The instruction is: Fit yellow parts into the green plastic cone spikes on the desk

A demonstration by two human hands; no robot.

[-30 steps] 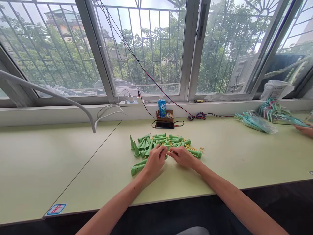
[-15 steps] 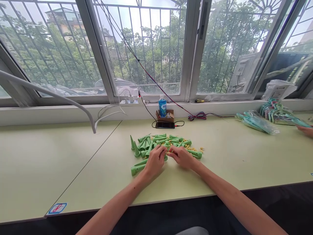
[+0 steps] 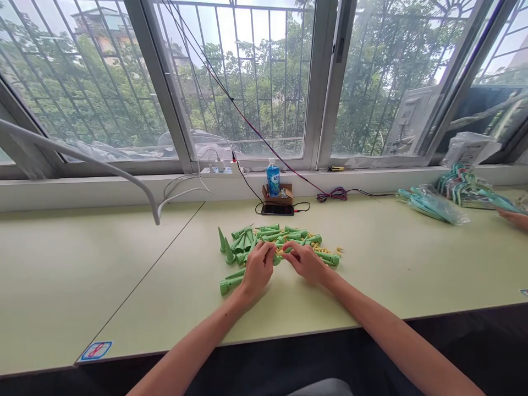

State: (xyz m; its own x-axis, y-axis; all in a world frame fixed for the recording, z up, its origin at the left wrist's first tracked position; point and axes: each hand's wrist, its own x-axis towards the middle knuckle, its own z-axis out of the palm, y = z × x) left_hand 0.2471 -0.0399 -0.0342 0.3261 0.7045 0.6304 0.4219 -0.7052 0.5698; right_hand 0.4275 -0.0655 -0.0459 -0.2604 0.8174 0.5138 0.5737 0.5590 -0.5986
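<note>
My left hand [image 3: 259, 268] is closed around a green plastic spike [image 3: 278, 259], whose wide end shows beyond the fingers; the rest of it is hidden. Just to its right, my right hand [image 3: 306, 265] has thumb and forefinger drawn together in a pinch. Something small and yellowish shows near these fingertips, too small to make out. Behind both hands spreads a pile of hollow green spikes [image 3: 247, 240] with small yellow pieces [image 3: 322, 250] among them. Another green spike [image 3: 231, 284] lies beside my left wrist.
Behind the pile lie a phone [image 3: 278, 210] with a cable and a small cardboard box [image 3: 284, 200] by a blue bottle [image 3: 273, 179]. A white hose [image 3: 140, 190] hangs at left. Bagged hangers [image 3: 431, 204] and another person's hand [image 3: 513, 219] are at right.
My hands have moved slightly apart, the left one shifting a little to the left. More of the green spike's end shows between them. The pile has stayed as it was.
</note>
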